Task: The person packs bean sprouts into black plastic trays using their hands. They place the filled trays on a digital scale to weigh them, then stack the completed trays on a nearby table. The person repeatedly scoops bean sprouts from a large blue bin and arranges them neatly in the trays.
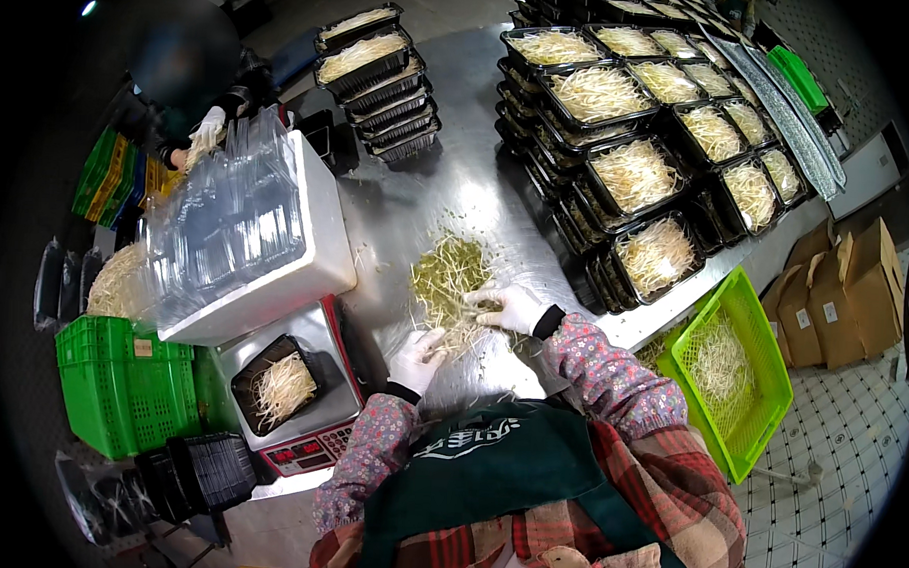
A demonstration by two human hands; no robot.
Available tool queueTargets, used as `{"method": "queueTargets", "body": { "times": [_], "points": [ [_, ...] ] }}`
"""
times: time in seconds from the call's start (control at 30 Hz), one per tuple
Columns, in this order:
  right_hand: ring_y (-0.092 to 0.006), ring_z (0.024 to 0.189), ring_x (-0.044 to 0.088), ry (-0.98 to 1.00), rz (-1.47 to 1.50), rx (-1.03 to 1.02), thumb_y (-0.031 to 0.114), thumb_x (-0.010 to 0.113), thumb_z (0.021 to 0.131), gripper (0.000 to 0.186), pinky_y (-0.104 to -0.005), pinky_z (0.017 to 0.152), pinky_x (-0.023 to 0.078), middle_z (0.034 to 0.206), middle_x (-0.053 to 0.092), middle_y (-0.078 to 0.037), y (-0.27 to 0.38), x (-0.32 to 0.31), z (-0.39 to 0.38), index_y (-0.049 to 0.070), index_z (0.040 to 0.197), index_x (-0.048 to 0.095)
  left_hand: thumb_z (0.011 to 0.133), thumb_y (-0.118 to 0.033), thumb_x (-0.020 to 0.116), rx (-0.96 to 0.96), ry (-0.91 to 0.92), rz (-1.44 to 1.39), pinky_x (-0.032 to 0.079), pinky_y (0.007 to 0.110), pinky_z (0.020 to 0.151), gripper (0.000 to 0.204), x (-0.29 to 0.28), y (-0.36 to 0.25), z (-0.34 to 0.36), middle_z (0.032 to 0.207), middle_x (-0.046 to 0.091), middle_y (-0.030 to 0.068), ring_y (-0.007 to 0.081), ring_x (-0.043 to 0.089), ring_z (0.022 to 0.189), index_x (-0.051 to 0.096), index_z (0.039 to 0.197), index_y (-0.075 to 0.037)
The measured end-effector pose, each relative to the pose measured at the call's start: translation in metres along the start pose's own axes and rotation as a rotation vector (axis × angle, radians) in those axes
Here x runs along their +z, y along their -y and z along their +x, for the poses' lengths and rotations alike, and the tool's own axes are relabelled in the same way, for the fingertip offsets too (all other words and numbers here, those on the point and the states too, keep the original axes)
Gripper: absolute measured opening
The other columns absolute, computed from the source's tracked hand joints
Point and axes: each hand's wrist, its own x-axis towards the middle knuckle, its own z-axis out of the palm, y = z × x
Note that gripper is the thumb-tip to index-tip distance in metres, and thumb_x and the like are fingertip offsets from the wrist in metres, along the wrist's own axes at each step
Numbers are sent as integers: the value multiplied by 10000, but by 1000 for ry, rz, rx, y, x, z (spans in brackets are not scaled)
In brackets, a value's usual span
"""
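My gloved left hand (416, 362) is closed on pale bean sprouts at the near end of a loose pile (445, 269) of sprouts and green husks on the steel table (396, 227). Just above and right of it, my gloved right hand (507, 308) grips sprouts at the pile's right side, fingers curled. Left of my hands, a black tray (276, 383) with bean sprouts rests on a red-and-silver scale (296, 453).
Stacked sprout trays (646, 176) fill the right, another stack (381, 101) the back. A foam box (259, 292) of clear lids, green crate (120, 388) and empty trays (198, 475) stand left. A co-worker's gloved hand (208, 125) is beyond. Right: lime basket (744, 439), cartons (854, 298).
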Motion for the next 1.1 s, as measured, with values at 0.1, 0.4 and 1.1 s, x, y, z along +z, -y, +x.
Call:
{"method": "queueTargets", "body": {
  "times": [0.1,0.4,1.1],
  "points": [
    [-327,1261,476,-164,-302,-25,270,741,804,664,-397,1084,378,1415,481,-152,-17,4,24,114,1394,481,722,-160,807,-13,78,239,513,366,876,645,-5,-10,5,1203,567,110,298,612,1042,554,1314,-116],
    [-330,1355,372,209,-531,-164,384,756,752,894,-488,1087,346,1491,400,-106,27,60,-15,164,1503,324,584,-228,886,-117,124,367,509,412,948,1200,-25,-48,-18,1527,276,168,365,443,1312,169,1543,-165],
    [-299,955,652,-318,-382,117,166,715,808,295,-371,852,523,1000,659,-93,-31,3,-59,121,1099,699,762,-115,757,-9,-203,368,526,360,772,313,-17,-8,-14,894,642,98,290,654,849,708,1069,-80]
  ]
}}
